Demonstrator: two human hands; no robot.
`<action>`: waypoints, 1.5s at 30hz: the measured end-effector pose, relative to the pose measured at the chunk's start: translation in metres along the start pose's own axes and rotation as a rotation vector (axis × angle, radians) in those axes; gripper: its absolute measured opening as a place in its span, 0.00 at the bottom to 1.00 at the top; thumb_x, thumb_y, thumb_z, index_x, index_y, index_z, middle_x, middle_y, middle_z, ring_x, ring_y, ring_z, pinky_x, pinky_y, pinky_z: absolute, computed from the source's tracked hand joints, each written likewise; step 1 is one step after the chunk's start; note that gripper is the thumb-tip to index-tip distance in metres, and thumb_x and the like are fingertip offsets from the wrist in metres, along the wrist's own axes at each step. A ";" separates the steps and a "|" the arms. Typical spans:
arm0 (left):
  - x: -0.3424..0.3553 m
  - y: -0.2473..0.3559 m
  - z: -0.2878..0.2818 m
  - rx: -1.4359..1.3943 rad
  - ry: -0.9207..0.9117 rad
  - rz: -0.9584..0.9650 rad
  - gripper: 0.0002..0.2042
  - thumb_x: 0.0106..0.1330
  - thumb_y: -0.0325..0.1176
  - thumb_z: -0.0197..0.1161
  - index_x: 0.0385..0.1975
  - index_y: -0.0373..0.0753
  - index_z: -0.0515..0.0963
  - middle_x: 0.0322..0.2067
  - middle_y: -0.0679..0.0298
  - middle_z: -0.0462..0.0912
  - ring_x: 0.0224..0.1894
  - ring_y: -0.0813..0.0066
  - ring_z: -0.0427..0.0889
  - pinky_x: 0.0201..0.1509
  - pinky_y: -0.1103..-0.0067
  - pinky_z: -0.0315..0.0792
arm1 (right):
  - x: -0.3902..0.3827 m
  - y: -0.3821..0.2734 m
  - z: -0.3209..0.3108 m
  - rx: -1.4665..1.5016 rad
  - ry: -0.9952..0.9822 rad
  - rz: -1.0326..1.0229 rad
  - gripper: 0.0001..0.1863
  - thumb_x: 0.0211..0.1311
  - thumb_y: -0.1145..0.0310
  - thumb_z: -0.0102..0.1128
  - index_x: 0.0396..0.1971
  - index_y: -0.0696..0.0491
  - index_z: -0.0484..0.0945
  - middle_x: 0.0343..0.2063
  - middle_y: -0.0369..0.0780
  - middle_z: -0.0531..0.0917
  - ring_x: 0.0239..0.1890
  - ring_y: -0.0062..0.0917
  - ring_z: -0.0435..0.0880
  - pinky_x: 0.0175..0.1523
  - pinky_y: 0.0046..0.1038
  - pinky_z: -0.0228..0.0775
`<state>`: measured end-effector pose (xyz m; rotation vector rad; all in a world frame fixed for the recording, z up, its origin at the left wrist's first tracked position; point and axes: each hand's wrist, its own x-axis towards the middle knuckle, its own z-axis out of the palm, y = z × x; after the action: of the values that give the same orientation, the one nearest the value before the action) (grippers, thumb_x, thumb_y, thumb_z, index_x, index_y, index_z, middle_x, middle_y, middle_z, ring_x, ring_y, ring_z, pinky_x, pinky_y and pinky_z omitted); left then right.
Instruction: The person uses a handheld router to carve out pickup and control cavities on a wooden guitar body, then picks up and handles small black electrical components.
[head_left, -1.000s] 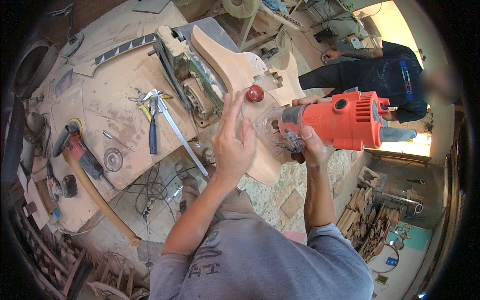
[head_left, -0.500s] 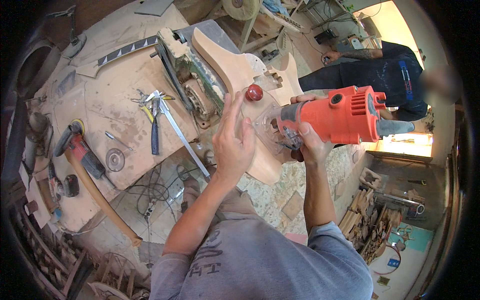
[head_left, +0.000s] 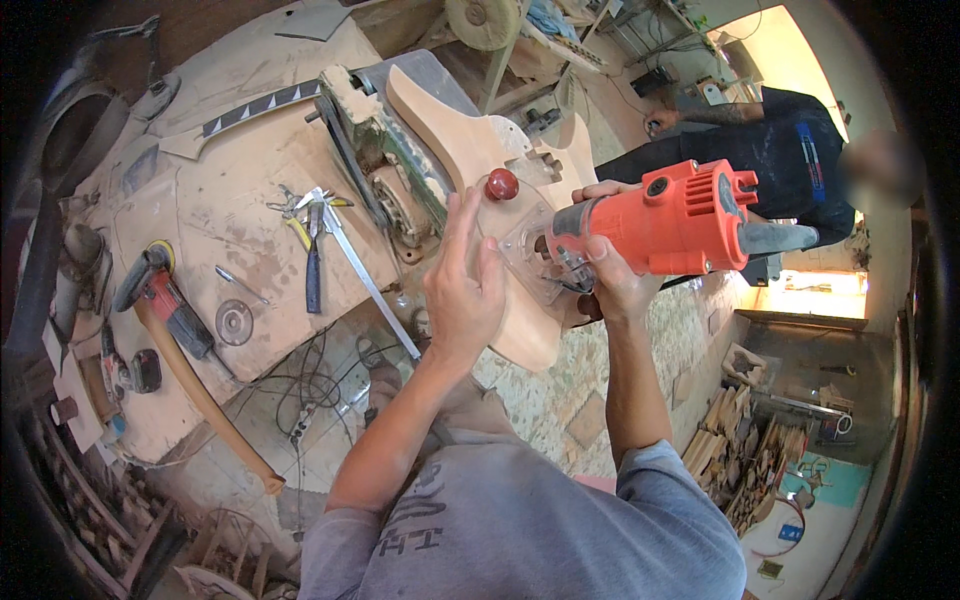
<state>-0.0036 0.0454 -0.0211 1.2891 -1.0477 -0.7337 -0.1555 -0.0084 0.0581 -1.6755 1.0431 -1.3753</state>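
Note:
A pale wooden guitar body lies in front of me, with routed cavities near its far end. On it sits an orange-red handheld router, its motor leaning over to the right. The router's clear base plate carries a round dark red knob. My right hand is wrapped round the lower motor housing, with the thumb on the near side and fingers partly hidden behind. My left hand rests with fingers stretched along the plate's left edge, beside the knob and not around it. The cutter cannot be made out.
A dusty bench on the left bears a guitar neck, calipers, a chisel and a red grinder. A green machine stands beside the body. Another person stands at far right. Cables cross the floor.
The router has shifted slightly left with its knob, and its rear end has swung a little away from me. My right hand moves with it. My left hand stays nearly where it was.

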 end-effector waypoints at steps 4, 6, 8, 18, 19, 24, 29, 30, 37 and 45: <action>-0.002 -0.001 0.001 0.009 0.013 -0.005 0.26 0.75 0.23 0.57 0.74 0.36 0.70 0.70 0.41 0.74 0.75 0.48 0.72 0.75 0.63 0.70 | 0.001 -0.001 0.001 -0.011 0.000 0.004 0.31 0.53 0.64 0.82 0.53 0.60 0.78 0.46 0.41 0.85 0.45 0.24 0.85 0.51 0.30 0.81; -0.002 0.001 0.001 0.013 0.017 -0.019 0.26 0.76 0.23 0.57 0.74 0.35 0.70 0.70 0.44 0.76 0.74 0.51 0.74 0.76 0.64 0.69 | 0.001 -0.001 0.000 -0.023 -0.008 0.014 0.31 0.52 0.63 0.83 0.53 0.60 0.78 0.46 0.41 0.85 0.45 0.24 0.85 0.51 0.30 0.80; -0.002 0.003 0.000 0.017 0.014 -0.026 0.26 0.76 0.23 0.56 0.74 0.35 0.69 0.70 0.43 0.75 0.74 0.52 0.74 0.76 0.64 0.69 | 0.002 -0.002 0.000 -0.032 -0.017 0.019 0.32 0.52 0.63 0.83 0.53 0.60 0.78 0.45 0.40 0.85 0.45 0.24 0.84 0.51 0.30 0.80; 0.000 -0.004 0.002 -0.024 0.035 0.022 0.28 0.73 0.22 0.54 0.75 0.38 0.69 0.70 0.37 0.73 0.74 0.41 0.72 0.73 0.60 0.72 | 0.001 -0.003 0.005 -0.004 -0.001 0.025 0.31 0.51 0.63 0.85 0.52 0.59 0.80 0.45 0.39 0.85 0.46 0.24 0.84 0.52 0.29 0.79; -0.001 -0.003 0.002 -0.023 0.032 0.012 0.28 0.73 0.22 0.54 0.75 0.37 0.69 0.70 0.37 0.73 0.74 0.41 0.71 0.73 0.60 0.71 | 0.001 -0.003 0.005 -0.016 -0.002 0.021 0.31 0.51 0.63 0.85 0.52 0.59 0.80 0.45 0.39 0.85 0.46 0.24 0.84 0.52 0.29 0.79; 0.000 -0.001 0.001 -0.046 0.028 -0.008 0.27 0.74 0.22 0.54 0.75 0.37 0.69 0.70 0.39 0.73 0.74 0.42 0.72 0.73 0.61 0.72 | 0.001 -0.002 0.004 -0.034 -0.020 0.013 0.30 0.52 0.64 0.83 0.52 0.59 0.80 0.46 0.40 0.84 0.47 0.24 0.84 0.52 0.29 0.79; -0.001 -0.002 0.002 -0.061 0.034 -0.022 0.28 0.74 0.22 0.53 0.75 0.36 0.68 0.71 0.39 0.73 0.74 0.43 0.72 0.73 0.61 0.71 | 0.000 -0.006 0.006 0.036 -0.041 0.042 0.32 0.53 0.65 0.82 0.55 0.60 0.77 0.49 0.42 0.83 0.48 0.25 0.83 0.53 0.30 0.83; -0.002 -0.002 0.001 -0.063 0.032 -0.028 0.28 0.74 0.21 0.53 0.75 0.36 0.68 0.71 0.40 0.73 0.74 0.43 0.72 0.74 0.62 0.71 | 0.000 -0.005 0.007 0.049 -0.041 0.034 0.32 0.53 0.66 0.82 0.56 0.60 0.76 0.49 0.43 0.83 0.48 0.26 0.83 0.52 0.31 0.83; -0.002 -0.002 0.002 -0.040 0.054 -0.008 0.25 0.77 0.22 0.54 0.74 0.32 0.69 0.69 0.45 0.77 0.71 0.56 0.79 0.73 0.68 0.72 | -0.001 -0.007 0.014 0.123 -0.020 0.044 0.33 0.54 0.67 0.81 0.57 0.59 0.73 0.51 0.45 0.83 0.50 0.27 0.83 0.52 0.32 0.86; -0.002 -0.001 0.001 -0.064 0.041 -0.016 0.28 0.74 0.21 0.53 0.75 0.36 0.67 0.70 0.39 0.74 0.73 0.43 0.74 0.72 0.62 0.73 | -0.001 0.000 0.006 0.031 -0.038 0.007 0.32 0.55 0.65 0.81 0.56 0.61 0.74 0.52 0.47 0.81 0.49 0.28 0.83 0.50 0.32 0.88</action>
<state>-0.0047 0.0467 -0.0227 1.2541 -0.9750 -0.7443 -0.1499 -0.0075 0.0566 -1.6680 0.9999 -1.3435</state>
